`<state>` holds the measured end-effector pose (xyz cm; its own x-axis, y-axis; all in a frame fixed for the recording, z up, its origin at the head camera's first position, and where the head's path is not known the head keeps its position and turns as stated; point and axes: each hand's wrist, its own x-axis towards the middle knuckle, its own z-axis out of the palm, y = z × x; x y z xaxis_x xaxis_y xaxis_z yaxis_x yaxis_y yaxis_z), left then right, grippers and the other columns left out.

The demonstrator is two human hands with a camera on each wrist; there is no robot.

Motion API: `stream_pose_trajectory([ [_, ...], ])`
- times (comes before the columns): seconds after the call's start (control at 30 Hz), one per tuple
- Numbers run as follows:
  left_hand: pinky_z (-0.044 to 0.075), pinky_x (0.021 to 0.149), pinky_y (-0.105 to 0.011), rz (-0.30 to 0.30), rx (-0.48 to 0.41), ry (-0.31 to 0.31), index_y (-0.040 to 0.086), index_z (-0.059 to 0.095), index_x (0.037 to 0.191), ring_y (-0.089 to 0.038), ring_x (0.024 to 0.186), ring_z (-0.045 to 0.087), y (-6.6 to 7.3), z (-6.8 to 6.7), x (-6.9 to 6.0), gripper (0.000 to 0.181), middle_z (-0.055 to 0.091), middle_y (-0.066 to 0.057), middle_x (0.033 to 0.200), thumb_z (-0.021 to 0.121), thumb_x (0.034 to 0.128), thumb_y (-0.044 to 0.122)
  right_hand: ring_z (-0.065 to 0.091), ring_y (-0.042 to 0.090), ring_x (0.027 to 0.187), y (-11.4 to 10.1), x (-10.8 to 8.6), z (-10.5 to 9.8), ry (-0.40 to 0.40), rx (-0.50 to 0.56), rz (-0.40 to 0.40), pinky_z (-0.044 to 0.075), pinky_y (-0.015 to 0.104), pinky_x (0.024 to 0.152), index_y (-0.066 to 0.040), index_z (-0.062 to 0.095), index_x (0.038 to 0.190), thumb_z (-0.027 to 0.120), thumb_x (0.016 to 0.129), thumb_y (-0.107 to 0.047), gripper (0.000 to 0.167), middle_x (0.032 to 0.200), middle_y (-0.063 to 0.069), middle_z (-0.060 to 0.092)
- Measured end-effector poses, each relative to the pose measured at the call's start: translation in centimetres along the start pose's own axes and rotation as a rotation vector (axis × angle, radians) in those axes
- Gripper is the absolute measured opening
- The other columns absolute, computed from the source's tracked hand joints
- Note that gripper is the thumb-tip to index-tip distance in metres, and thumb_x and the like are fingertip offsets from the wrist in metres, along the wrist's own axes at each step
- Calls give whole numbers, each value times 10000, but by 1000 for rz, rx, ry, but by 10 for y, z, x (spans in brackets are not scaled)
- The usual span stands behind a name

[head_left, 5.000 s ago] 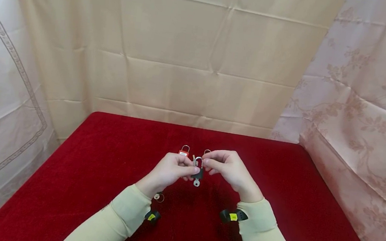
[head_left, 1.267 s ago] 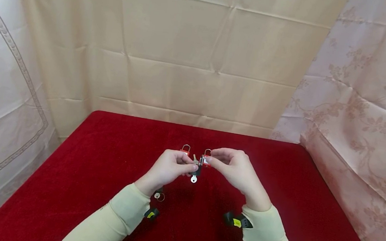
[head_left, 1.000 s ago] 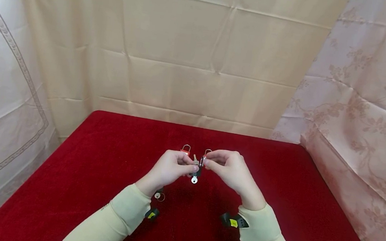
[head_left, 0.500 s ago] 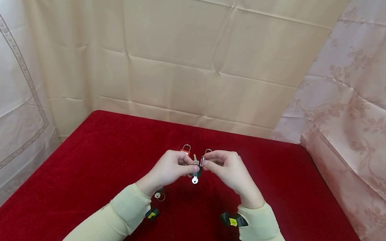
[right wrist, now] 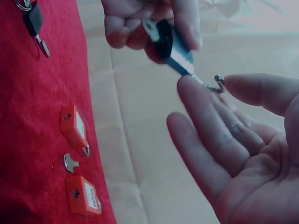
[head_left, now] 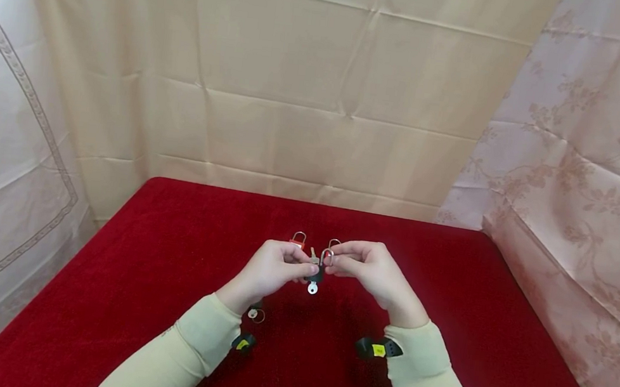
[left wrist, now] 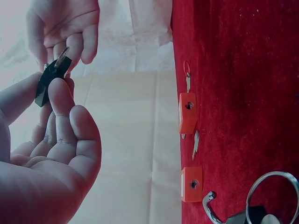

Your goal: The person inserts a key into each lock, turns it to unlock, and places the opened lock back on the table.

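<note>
My left hand pinches the dark body of a small padlock between thumb and fingers, above the table. A silver key sticks out of its near end. The metal shackle stands at the far end, swung out to the right. My right hand has thumb and fingertips on this shackle. In the right wrist view the thumb meets the free tip of the shackle, with the index finger by the padlock body. Seen by the left wrist camera, the padlock hides part of the right fingers.
Two red padlocks lie beyond the hands, the left one and the right one. Between them lies a loose key. A second black padlock with shackle swung out and key ring lies by my left wrist. Red cloth covers the table.
Over the last half second the shackle has turned from edge-on to showing its loop, and the right fingers have shifted on it. Five seconds ago it stood straight over the body. The left hand hardly moved.
</note>
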<state>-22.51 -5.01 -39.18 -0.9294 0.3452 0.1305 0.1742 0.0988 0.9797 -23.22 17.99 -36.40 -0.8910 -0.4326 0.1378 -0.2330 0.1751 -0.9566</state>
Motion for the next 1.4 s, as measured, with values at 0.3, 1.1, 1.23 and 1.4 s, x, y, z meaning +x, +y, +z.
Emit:
stream_pose_trajectory([
  [0.3,573,687,-312,12,-46,-11,-1,751,920,-290,717,667,1,-2,0,103,724,-78,797,796,876,82,745,264,857,7,1,-5,-8,118,28,583,464,855,199,614,1181,648,944,56,279,1029,248,725],
  [1.1,594,755,-422,-19,61,-2,18,729,985,-405,829,695,5,-21,1,147,736,-65,869,792,892,113,712,368,862,4,3,-3,148,95,89,612,432,766,87,647,1194,713,950,-93,310,1004,189,732],
  [1.23,599,751,-450,-23,99,-22,-24,714,1020,-301,776,715,5,-27,2,184,733,-74,872,784,894,91,699,395,858,7,5,0,135,139,102,615,440,748,121,637,1170,700,947,-59,293,971,181,732],
  [1.4,593,721,-484,-39,200,-62,2,714,958,-339,779,723,1,-29,3,119,724,-63,811,779,886,71,710,376,835,13,5,0,112,114,137,616,430,741,120,649,1143,704,951,-74,278,973,182,735],
])
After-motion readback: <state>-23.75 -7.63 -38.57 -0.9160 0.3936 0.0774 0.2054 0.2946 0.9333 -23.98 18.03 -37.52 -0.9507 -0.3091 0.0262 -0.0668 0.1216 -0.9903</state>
